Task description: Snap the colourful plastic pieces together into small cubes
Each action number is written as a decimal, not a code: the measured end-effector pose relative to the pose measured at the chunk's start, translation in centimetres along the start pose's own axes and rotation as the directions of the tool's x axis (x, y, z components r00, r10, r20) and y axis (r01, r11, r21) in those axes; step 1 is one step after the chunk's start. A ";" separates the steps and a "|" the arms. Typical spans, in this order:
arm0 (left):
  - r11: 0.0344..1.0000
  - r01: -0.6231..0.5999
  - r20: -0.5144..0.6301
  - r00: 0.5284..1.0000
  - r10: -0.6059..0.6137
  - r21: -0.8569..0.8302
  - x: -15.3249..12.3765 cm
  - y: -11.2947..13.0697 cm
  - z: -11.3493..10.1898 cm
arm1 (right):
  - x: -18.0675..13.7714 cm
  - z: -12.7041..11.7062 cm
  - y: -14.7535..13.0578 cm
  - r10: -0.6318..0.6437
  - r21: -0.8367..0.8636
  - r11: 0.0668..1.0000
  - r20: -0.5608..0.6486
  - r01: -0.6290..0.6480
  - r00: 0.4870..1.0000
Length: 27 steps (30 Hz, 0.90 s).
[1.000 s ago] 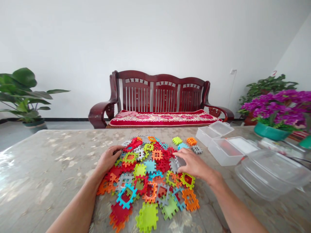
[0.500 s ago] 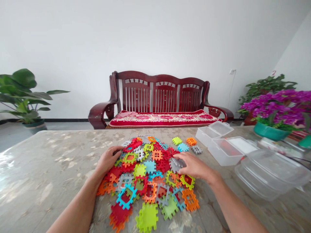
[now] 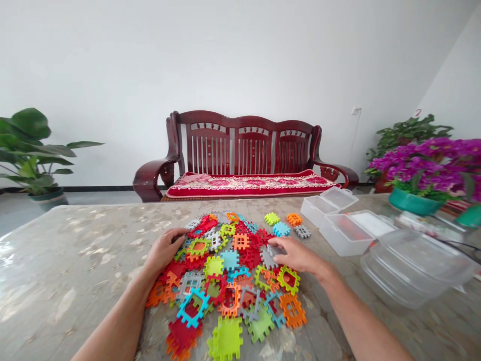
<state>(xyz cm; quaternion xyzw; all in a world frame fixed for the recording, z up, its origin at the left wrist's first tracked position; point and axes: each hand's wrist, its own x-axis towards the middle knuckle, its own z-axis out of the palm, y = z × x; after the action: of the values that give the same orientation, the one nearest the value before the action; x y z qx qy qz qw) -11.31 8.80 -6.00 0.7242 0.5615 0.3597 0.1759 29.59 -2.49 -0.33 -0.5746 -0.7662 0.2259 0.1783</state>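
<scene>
A heap of plastic interlocking puzzle tiles in red, orange, lime green, blue and grey lies before me, some solid and some with cut-out windows. My left hand (image 3: 165, 249) rests against the heap's left side, fingers and thumb apart, with no tile visible in it. At the right side, my right hand (image 3: 295, 254) is curved and open beside a grey tile (image 3: 268, 256); its thumb and fingertips are at that tile's edge. Nearest me lies a solid lime green tile (image 3: 226, 339). An orange window tile (image 3: 293, 310) lies below my right hand.
Beyond my right hand sit separate tile stacks: lime green (image 3: 272, 218), blue (image 3: 281, 229), orange (image 3: 294, 219) and grey (image 3: 302, 231). Open clear plastic boxes (image 3: 340, 239), a clear lidded container (image 3: 417, 271) and a purple flower pot (image 3: 413, 200) stand right. A wooden bench (image 3: 233, 120) is behind the table.
The view has shifted slightly, so everything sits a little further left. Both hands stay at the sides of the heap, and no tile has clearly moved.
</scene>
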 end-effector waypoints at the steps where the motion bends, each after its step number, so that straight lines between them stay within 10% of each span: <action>1: 1.000 0.000 -0.001 1.000 0.000 0.005 0.0 -0.1 0.0 | 0.0 0.0 -0.1 -0.001 0.010 1.000 -0.008 0.001 1.000; 14: 1.000 0.001 0.006 1.000 -0.001 0.025 0.0 -0.4 -0.1 | -0.9 -4.7 4.7 0.058 -0.254 0.950 -0.428 -0.182 0.902; 27: 1.000 0.011 -0.006 1.000 -0.011 0.029 -0.1 0.0 -0.2 | 0.1 -3.7 8.6 0.112 -0.389 0.871 -0.436 -0.299 0.893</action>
<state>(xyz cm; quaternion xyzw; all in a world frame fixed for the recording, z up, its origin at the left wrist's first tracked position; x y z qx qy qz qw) -11.46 8.67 -5.91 0.7224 0.5711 0.3527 0.1658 38.41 0.13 -1.99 -0.7135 -0.6773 -0.0600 0.1689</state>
